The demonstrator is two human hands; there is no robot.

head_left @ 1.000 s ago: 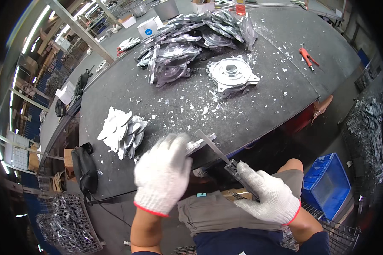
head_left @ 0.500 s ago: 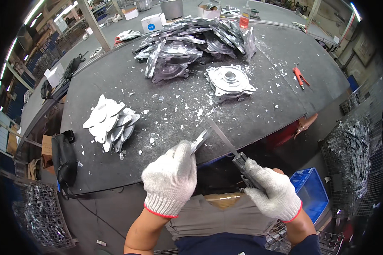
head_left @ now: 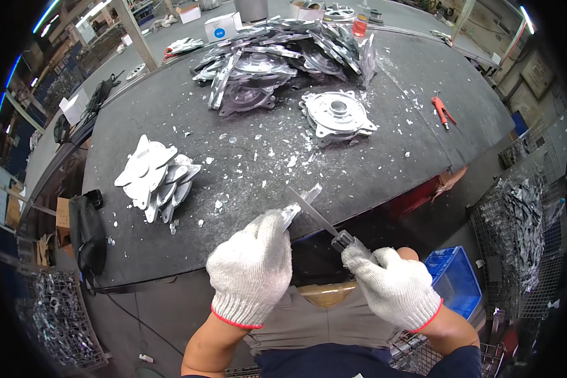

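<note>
White knit gloves (head_left: 252,271) with red-edged cuffs (head_left: 236,322), a navy top (head_left: 324,361) and grey-brown shorts (head_left: 305,324).
From my end of the feed I see a matching glove on the left hand (head_left: 251,264) and the right hand (head_left: 400,286), both off-white and coarsely knitted, covering the fingers, ribbed at the wrist and finished with a thin red band. The forearms (head_left: 209,346) are bare above them. At the lower edge of my view I catch a short navy sleeve (head_left: 465,363), the same dark shade as the top, which shows a small white patch (head_left: 357,376) right at the rim. The shorts look dull and matte to me, creased across the lap, with a seam running down the cloth.
</note>
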